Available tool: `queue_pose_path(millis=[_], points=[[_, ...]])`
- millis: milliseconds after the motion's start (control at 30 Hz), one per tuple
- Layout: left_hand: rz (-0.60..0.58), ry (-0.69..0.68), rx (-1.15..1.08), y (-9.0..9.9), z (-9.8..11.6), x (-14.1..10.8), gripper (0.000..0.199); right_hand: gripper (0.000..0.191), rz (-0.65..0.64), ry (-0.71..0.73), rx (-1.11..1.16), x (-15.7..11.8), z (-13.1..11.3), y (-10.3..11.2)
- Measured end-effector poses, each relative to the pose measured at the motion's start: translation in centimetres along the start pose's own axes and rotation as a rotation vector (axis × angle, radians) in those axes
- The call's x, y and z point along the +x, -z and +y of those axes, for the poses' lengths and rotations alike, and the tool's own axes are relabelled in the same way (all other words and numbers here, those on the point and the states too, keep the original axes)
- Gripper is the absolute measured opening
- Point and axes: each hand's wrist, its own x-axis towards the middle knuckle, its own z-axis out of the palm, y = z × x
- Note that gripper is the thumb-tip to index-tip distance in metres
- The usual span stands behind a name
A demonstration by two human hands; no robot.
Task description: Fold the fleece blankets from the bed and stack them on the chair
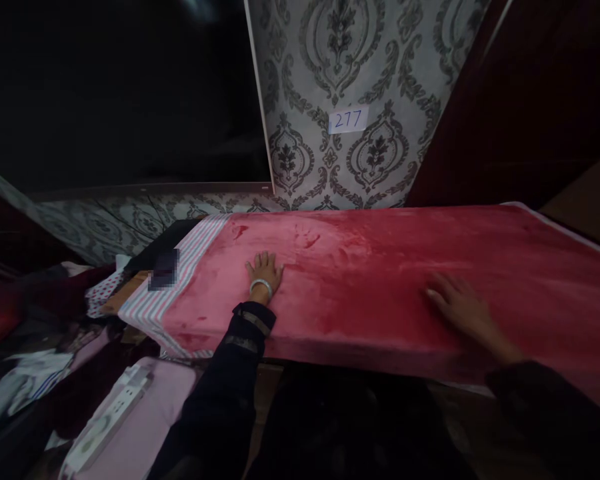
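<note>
A red plush cloth (360, 300) covers a long low surface and hangs over its front edge. My left hand (265, 273), with a bracelet at the wrist, lies flat on the cloth's paler left part, fingers spread. Farther right, my right hand (457, 303) rests on or just above the darker red part; it is slightly blurred, its fingers stretched out. Neither hand holds anything. Hand-shaped marks and streaks show in the pile beyond my left hand. At the left end, a striped cloth (180, 287) in pink, grey and white borders the red one.
A dark pixelated item (164, 270) lies on the striped end. Below left, a white power strip (113, 417) sits on a pink stool (153, 413). Piled clothes (35, 373) fill the far left. A large television (125, 100) and a paper marked 277 (349, 120) are behind.
</note>
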Motion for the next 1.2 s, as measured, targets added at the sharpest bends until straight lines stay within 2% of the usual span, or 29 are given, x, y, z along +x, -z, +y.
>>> queue_pose_path(millis=[33, 133, 200, 267, 367, 467, 600, 700, 833, 967, 1067, 1133, 1200], points=[[0.004, -0.003, -0.003, 0.0, 0.0, 0.0, 0.062, 0.067, -0.04, -0.006, 0.036, 0.9, -2.8, 0.8], [0.004, -0.008, -0.014, 0.2, 0.0, -0.1, 0.061, 0.062, -0.105, 0.218, 0.161, 3.4, -12.9, 2.9], [0.004, -0.008, -0.015, 0.3, 0.0, -0.1, 0.06, 0.063, -0.145, 0.349, 0.218, 4.6, -19.4, 3.6], [0.002, -0.007, -0.009, 0.5, 0.0, -0.1, 0.06, 0.063, -0.164, 0.425, 0.276, 5.3, -24.5, 3.7], [0.0, -0.002, 0.004, 0.6, 0.1, 0.2, 0.06, 0.062, -0.168, 0.508, 0.32, 5.8, -28.4, 3.0], [0.004, -0.002, 0.014, 0.6, 0.1, 0.6, 0.06, 0.061, -0.127, 0.534, 0.327, 6.0, -29.0, 1.9], [0.003, -0.007, 0.018, 0.7, 0.1, 0.8, 0.06, 0.061, -0.11, 0.472, 0.283, 6.8, -26.5, 1.4], [-0.007, -0.003, 0.014, 0.9, 0.2, 0.8, 0.06, 0.061, -0.114, 0.357, 0.229, 7.4, -22.2, 1.5], [-0.006, 0.001, 0.014, 1.2, 0.4, 0.7, 0.06, 0.059, -0.124, 0.148, 0.145, 6.8, -13.5, 1.7], [-0.004, 0.004, 0.013, 1.3, 0.5, 0.8, 0.06, 0.059, -0.156, -0.076, 0.084, 4.2, -3.8, 1.4], [0.005, -0.002, 0.003, 1.3, 0.3, 0.9, 0.06, 0.059, -0.173, -0.278, 0.062, 2.1, 1.9, 1.1], [0.022, 0.005, 0.002, 1.4, 0.3, 1.1, 0.061, 0.06, -0.149, -0.363, 0.062, 1.2, 3.8, 1.2], [0.053, 0.017, 0.01, 1.5, 0.8, 1.2, 0.063, 0.061, -0.121, -0.361, 0.075, 0.8, 3.7, 1.4]])
